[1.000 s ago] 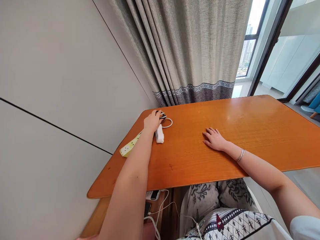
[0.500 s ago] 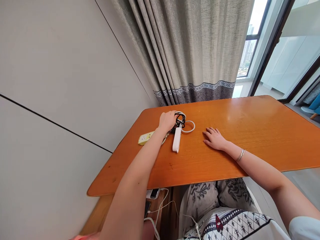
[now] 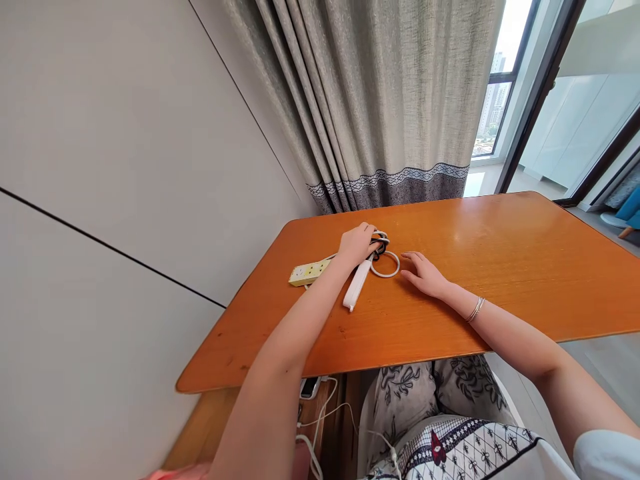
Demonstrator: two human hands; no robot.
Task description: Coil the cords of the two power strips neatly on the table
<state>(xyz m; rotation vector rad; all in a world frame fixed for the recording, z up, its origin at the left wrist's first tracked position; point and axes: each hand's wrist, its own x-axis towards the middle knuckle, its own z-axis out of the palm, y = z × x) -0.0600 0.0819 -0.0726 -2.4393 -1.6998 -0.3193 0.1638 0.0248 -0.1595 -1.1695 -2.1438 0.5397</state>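
My left hand [image 3: 356, 244] is closed around a tangled bundle of black cable [image 3: 382, 246] and white cable [image 3: 399, 264]; its fingertips are partly hidden behind the bundle. A white power strip [image 3: 357, 285] lies at a slant just below that hand. To the left, a pale yellow power strip [image 3: 306, 272] with sockets on top rests on the table, partly covered by my left forearm. My right hand [image 3: 423, 274], a bracelet on its wrist, is just right of the white cable loop. It is open, fingers stretched toward the loop, and holds nothing.
The orange-brown wooden table [image 3: 500, 267] stands against a pale wall on the left, with a grey curtain [image 3: 400, 100] behind it. Below the front edge, white charging cables [image 3: 320, 417] and a phone-like device [image 3: 310, 387] lie on a lower shelf. My lap is under the table.
My left hand has shifted right with the cable bundle. The yellow strip has slid slightly right and the white strip has tilted more. My right hand has moved slightly left, beside the loop.
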